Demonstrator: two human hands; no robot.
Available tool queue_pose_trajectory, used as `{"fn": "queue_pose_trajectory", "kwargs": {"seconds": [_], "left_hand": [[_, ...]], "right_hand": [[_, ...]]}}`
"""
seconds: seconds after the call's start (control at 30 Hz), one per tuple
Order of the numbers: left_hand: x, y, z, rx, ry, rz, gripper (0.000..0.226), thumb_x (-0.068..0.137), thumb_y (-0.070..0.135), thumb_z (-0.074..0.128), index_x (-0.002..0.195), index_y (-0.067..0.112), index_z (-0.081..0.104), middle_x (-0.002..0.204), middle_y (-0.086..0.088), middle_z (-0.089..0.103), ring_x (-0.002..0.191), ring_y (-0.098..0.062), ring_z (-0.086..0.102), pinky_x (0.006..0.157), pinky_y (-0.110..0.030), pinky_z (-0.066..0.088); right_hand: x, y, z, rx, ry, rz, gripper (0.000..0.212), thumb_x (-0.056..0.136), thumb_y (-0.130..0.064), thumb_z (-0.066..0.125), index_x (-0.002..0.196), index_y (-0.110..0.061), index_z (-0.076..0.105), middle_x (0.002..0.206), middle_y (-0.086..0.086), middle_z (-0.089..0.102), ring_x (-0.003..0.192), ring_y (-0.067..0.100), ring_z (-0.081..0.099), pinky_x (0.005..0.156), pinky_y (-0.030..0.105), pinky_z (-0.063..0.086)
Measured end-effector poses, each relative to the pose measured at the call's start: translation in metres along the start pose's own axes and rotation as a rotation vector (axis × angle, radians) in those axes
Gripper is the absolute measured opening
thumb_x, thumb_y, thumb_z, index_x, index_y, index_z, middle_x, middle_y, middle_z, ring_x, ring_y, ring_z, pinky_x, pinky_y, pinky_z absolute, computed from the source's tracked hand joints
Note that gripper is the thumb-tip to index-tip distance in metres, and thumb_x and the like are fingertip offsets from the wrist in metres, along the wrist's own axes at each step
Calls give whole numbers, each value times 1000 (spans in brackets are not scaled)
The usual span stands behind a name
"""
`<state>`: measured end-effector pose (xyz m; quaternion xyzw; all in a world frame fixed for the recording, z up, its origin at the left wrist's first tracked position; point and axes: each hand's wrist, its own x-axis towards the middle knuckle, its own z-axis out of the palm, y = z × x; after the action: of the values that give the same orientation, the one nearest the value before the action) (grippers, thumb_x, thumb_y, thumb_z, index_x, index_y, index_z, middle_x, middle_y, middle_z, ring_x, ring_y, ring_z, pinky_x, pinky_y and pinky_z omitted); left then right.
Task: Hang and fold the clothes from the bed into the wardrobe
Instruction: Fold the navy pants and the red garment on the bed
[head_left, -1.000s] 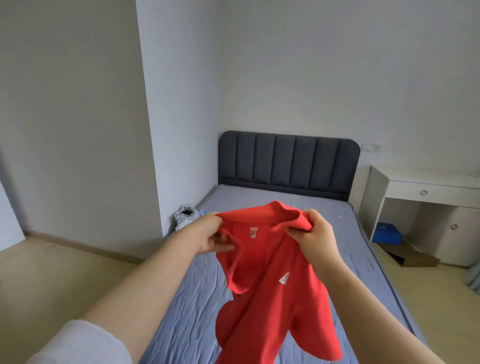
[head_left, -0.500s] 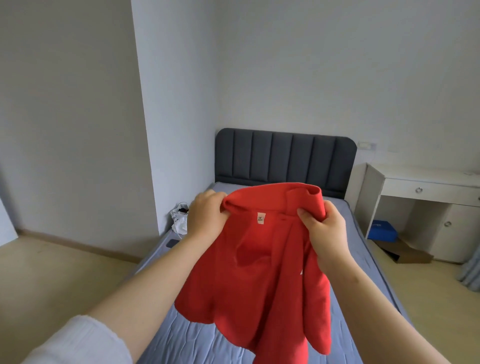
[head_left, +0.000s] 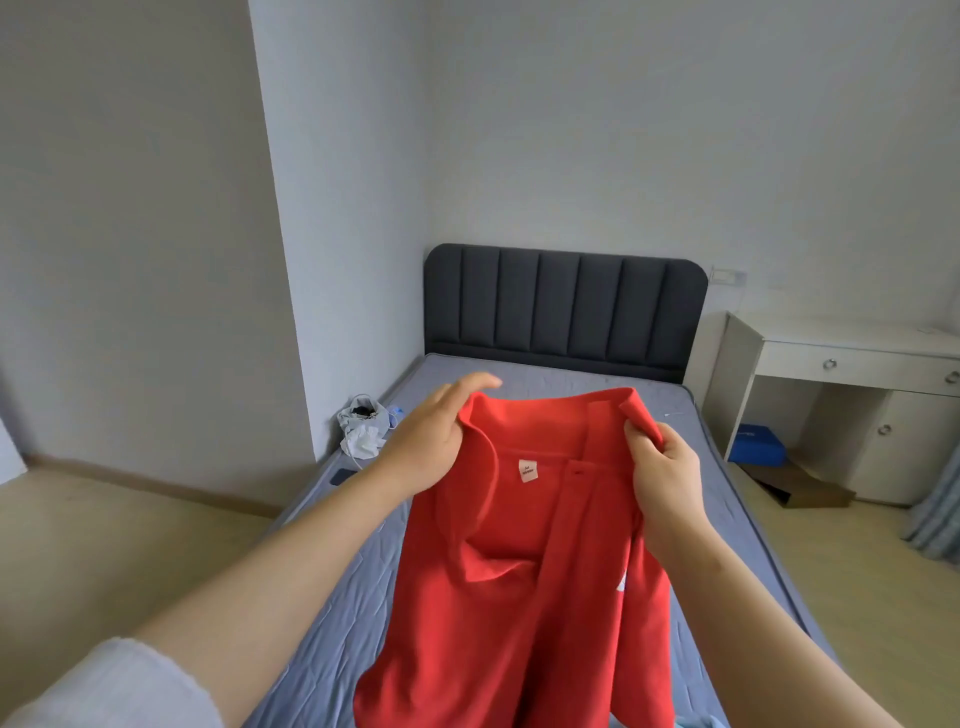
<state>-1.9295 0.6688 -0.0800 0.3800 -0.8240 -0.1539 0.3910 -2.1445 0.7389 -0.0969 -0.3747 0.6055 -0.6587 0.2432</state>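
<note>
A red polo shirt (head_left: 519, 587) hangs in front of me over the bed (head_left: 332, 613), collar up, with a small white label inside the neck. My left hand (head_left: 436, 441) holds the left side of the collar, its fingers stretched out behind the cloth and the thumb in front. My right hand (head_left: 667, 467) pinches the right collar corner with curled fingers. The shirt's lower part drapes down out of the bottom of the view. The wardrobe is not in view.
The bed has a grey-blue quilted cover and a dark padded headboard (head_left: 566, 306). A crumpled white bag (head_left: 363, 426) and a dark phone (head_left: 343, 475) lie at the bed's left edge. A white desk (head_left: 852, 364) stands right, a blue box (head_left: 756, 441) under it.
The shirt has been spread wider between my hands and held lower over the bed. My left hand's fingers have straightened out behind the collar.
</note>
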Motion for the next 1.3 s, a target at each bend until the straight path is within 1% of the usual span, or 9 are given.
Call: {"fn": "queue_pose_trajectory", "kwargs": {"seconds": [0.13, 0.33, 0.43, 0.53, 0.63, 0.83, 0.97, 1.13, 1.3], "left_hand": [[1, 0, -1, -25, 32, -61, 47, 81, -12, 36, 72, 26, 62, 90, 8, 53, 88, -9, 51, 75, -2, 31], [-4, -1, -8, -237, -98, -188, 37, 87, 2, 46, 76, 33, 63, 99, -1, 67, 92, -13, 57, 89, -24, 43], [-6, -4, -18, -217, -216, -164, 31, 90, 7, 56, 72, 32, 62, 72, 15, 65, 66, 10, 54, 68, -3, 41], [-3, -14, -31, -29, -345, -198, 40, 89, 23, 61, 49, 28, 55, 49, 12, 45, 55, -1, 42, 64, -12, 34], [-2, -25, -42, 29, -372, -249, 41, 86, 32, 64, 51, 13, 52, 60, -2, 39, 64, -14, 37, 68, -25, 34], [-1, -37, -35, -157, -68, -332, 41, 98, 27, 43, 60, 15, 35, 55, 3, 36, 46, -8, 38, 45, -7, 33], [-3, -52, -33, -186, 29, -437, 43, 100, 29, 37, 61, 15, 26, 58, 0, 27, 61, -20, 29, 61, -30, 25], [-18, -70, -43, -361, -16, -508, 41, 99, 27, 41, 61, 16, 30, 60, -1, 28, 62, -19, 29, 61, -31, 24], [-44, -71, -53, -497, -233, -338, 39, 96, 30, 48, 61, 19, 35, 54, 5, 27, 47, -8, 26, 42, -19, 22]], "right_hand": [[-3, 2, 0, -14, -44, 26, 27, 94, -29, 51, 81, -6, 59, 64, 2, 46, 59, 14, 40, 56, 29, 36], [-1, 9, -6, -46, -44, 46, 39, 94, -30, 50, 99, 8, 55, 77, 7, 51, 72, 20, 45, 67, 34, 39], [-3, 15, -5, -69, -53, 65, 40, 94, -30, 51, 101, 10, 55, 77, 7, 50, 71, 20, 44, 67, 33, 38], [-7, 21, -2, -96, -77, 92, 44, 92, -32, 54, 100, 12, 54, 74, 7, 50, 69, 20, 45, 66, 34, 37], [-12, 23, 3, -118, -98, 106, 53, 90, -36, 57, 98, 16, 53, 70, 9, 48, 66, 21, 43, 63, 34, 35], [-25, 16, 27, -110, -70, 114, 54, 90, -36, 56, 103, 16, 52, 75, 32, 57, 69, 22, 49, 66, 48, 49], [-43, 14, 49, -83, -18, 133, 52, 91, -35, 55, 101, 15, 53, 71, 25, 53, 68, 24, 48, 66, 44, 46], [-96, 5, 97, -104, -243, 168, 19, 77, -29, 73, 91, -19, 67, 85, 1, 68, 73, 13, 65, 75, 34, 53], [-139, 11, 140, -249, -471, 341, 36, 68, -24, 79, 102, -24, 66, 90, -2, 72, 78, 11, 70, 72, 27, 56]]}}
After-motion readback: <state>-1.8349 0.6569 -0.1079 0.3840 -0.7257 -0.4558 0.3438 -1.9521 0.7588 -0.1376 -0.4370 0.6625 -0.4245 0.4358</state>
